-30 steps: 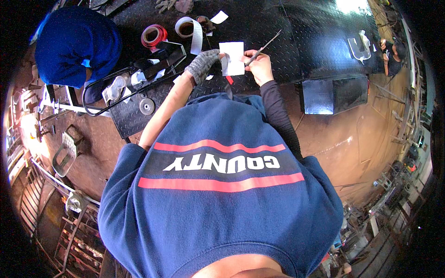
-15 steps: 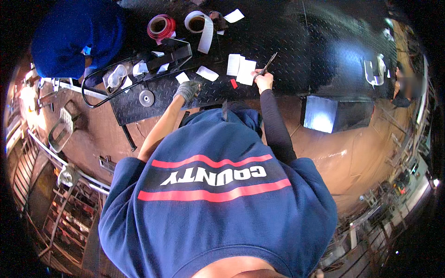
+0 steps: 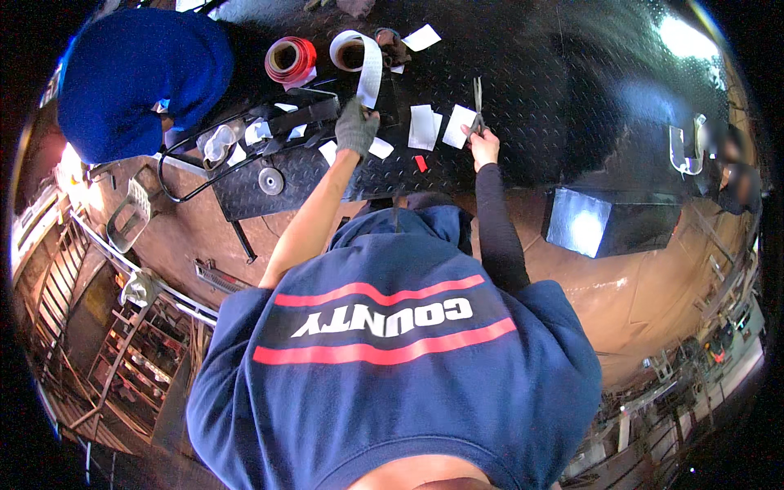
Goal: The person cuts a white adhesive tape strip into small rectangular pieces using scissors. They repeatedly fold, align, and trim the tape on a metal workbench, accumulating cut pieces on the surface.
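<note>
My left hand point(image 3: 358, 129), in a grey glove, is at the loose end of a white strip point(image 3: 370, 82) hanging from a white roll point(image 3: 349, 54). Its fingers are closed at the strip's end. With my bare right hand point(image 3: 483, 145) I grip a pair of scissors point(image 3: 478, 106), blades pointing away from me. A white rectangular piece point(image 3: 459, 126) lies against that hand's fingertips; whether they pinch it is unclear. More white pieces point(image 3: 421, 127) overlap between my hands, and a small red scrap point(image 3: 420, 163) is nearer me.
The black textured metal table point(image 3: 523, 90) also bears a red roll point(image 3: 290, 60), clear goggles point(image 3: 219, 144), a grinding disc point(image 3: 271, 181) and a black metal frame point(image 3: 306, 110). A large blue cloth-covered item point(image 3: 143, 82) is at far left. A black box point(image 3: 612, 222) stands right.
My left hand has moved away from me and right, up to the hanging white strip. The right hand and scissors shifted right, blades turned straight away; one white piece moved right with them.
</note>
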### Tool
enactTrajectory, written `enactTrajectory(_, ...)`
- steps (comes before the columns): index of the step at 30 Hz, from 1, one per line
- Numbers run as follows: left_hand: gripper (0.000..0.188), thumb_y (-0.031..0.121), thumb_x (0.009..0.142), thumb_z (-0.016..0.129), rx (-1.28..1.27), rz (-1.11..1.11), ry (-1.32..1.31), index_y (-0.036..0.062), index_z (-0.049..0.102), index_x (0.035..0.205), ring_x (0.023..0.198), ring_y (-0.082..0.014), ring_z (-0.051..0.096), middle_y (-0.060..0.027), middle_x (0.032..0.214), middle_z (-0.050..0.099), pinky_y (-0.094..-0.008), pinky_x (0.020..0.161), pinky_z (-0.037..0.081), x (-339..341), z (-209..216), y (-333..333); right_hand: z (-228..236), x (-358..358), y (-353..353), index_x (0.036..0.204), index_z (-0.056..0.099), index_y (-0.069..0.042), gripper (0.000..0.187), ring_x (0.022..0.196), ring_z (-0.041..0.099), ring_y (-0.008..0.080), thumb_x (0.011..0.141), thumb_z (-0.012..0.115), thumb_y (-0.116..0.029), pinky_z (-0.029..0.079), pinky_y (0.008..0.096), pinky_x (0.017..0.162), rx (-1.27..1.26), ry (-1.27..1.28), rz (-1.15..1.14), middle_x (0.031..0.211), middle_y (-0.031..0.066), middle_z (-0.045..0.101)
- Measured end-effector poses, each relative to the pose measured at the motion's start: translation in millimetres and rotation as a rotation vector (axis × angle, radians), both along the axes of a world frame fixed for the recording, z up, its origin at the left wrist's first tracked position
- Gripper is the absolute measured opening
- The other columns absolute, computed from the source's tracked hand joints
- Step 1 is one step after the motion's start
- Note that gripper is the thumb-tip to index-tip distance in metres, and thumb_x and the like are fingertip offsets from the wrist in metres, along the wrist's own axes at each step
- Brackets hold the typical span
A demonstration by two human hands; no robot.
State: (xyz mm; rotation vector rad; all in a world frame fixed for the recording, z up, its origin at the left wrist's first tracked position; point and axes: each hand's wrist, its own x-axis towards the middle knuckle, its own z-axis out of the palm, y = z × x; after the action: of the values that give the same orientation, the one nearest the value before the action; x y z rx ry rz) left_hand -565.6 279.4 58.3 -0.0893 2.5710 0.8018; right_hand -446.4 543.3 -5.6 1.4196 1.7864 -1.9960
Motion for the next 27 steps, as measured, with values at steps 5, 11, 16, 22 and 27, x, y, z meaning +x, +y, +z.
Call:
enactTrajectory(5,0.071,0.031,0.064,0.069,-0.164,0.260,0.406,0.0074,0.040,0.124,0.108,-0.0315,0.050,-0.0196,0.118,0.049,-0.0369,0.091,0.041,-45,-30,34,40,27,39,0.087,0.061,-0.007,0.014,0.070,0.055,0.0063,0.078,0.068,-0.015,0.041,0.0216,0.057,-0.010,-0.022,0.024,0.081,-0.0022,0.061)
enactTrajectory(11,0.050,0.038,0.071,0.062,-0.232,0.217,-0.043,0.0108,0.052,0.112,0.096,-0.0324,0.057,-0.0158,0.104,0.059,-0.0390,0.082,0.044,-41,-37,32,63,57,39,0.097,0.056,-0.001,0.014,0.076,0.059,0.0140,0.085,0.058,-0.007,0.052,0.0304,0.065,-0.199,0.125,-0.183,0.091,0.0051,0.060)
enactTrajectory(16,0.030,0.025,0.080,0.062,0.375,0.288,-0.172,0.0023,0.062,0.100,0.077,-0.0143,0.057,-0.0070,0.086,0.064,-0.0287,0.071,0.044,-21,-56,23,83,23,5,0.096,0.058,-0.002,0.016,0.080,0.058,0.0132,0.082,0.062,-0.008,0.050,0.0296,0.069,-0.271,0.146,-0.062,0.090,0.0026,0.059)
enactTrajectory(22,0.030,0.025,0.084,0.060,0.958,0.359,-0.488,0.0011,0.061,0.102,0.079,-0.0137,0.055,-0.0022,0.087,0.063,-0.0279,0.074,0.043,-5,-24,10,90,-44,-42,0.097,0.060,-0.003,0.019,0.077,0.060,0.0108,0.079,0.064,-0.008,0.049,0.0272,0.065,-0.302,0.119,0.309,0.086,0.0015,0.062)
enactTrajectory(27,0.028,0.019,0.085,0.060,0.914,0.207,-0.496,-0.0007,0.060,0.104,0.084,-0.0103,0.054,-0.0033,0.092,0.063,-0.0255,0.077,0.043,0,20,-2,94,-65,-63,0.097,0.059,-0.001,0.022,0.077,0.062,0.0152,0.077,0.065,-0.004,0.051,0.0298,0.064,-0.381,0.144,0.401,0.087,0.0054,0.063)
